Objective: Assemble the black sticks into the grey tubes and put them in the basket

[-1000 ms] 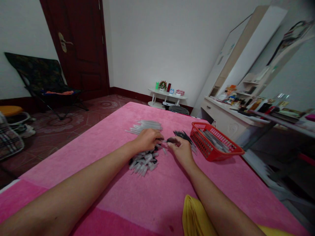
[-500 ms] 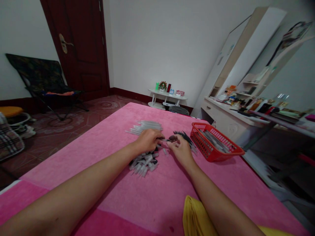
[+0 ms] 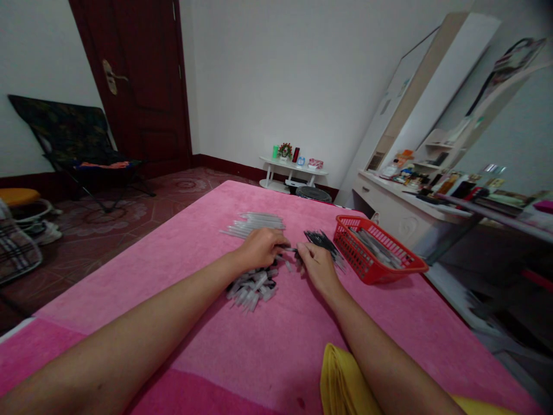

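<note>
1. With our left hand [image 3: 264, 246] we pinch the pale side of a slim piece [image 3: 291, 249]; our right hand [image 3: 317, 264] pinches its dark end. Both grips look closed on it.
2. We hold the piece over the worktop [image 3: 185, 242], about midway between the left and right edges, in from the far edge.
3. To work well, we should keep both hands level and in line, pinch lightly, and avoid bending the piece.
4. The piece looks thin, straight and pale with a dark end; our fingers hide its tips.
5. Tubes [image 3: 261, 220] lie beyond our left hand, dark rods [image 3: 322, 241] beside our right.
</note>
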Demonstrator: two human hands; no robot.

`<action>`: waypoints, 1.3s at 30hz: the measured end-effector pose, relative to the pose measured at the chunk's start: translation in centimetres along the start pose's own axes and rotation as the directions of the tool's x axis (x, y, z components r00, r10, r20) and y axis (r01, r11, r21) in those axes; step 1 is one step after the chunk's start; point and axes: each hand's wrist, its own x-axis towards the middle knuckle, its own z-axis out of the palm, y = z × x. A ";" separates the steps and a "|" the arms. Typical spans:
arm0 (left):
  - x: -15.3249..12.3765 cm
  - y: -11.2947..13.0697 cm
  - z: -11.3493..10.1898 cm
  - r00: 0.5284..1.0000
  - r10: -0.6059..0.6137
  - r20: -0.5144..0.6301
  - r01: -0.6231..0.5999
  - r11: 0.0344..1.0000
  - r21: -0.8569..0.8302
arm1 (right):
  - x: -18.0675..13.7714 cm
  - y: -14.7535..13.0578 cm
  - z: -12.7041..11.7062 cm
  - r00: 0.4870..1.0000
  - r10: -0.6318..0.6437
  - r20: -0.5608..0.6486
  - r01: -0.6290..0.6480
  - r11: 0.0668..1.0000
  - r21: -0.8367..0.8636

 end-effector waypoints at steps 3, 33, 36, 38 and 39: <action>0.0 0.0 0.0 1.000 -0.008 0.003 0.008 1.000 -0.010 | 0.0 -0.2 0.0 0.997 -0.056 -0.046 0.055 0.998 -0.034; 0.0 0.2 0.0 0.999 0.037 0.039 -0.039 0.998 0.054 | 0.2 0.0 0.6 0.975 0.133 0.176 -0.183 0.933 0.310; 0.0 0.0 -0.1 0.998 0.050 0.026 -0.052 0.995 0.089 | 0.2 0.4 0.8 0.960 0.207 0.187 -0.263 0.894 0.363; 0.0 -0.3 -0.2 0.999 0.040 -0.010 -0.039 0.995 0.095 | 0.1 0.5 0.9 0.968 0.202 0.146 -0.235 0.936 0.262; 0.0 -0.6 -0.2 0.999 0.031 -0.034 -0.028 0.996 0.090 | 0.1 0.6 0.9 0.979 0.169 0.114 -0.186 0.970 0.156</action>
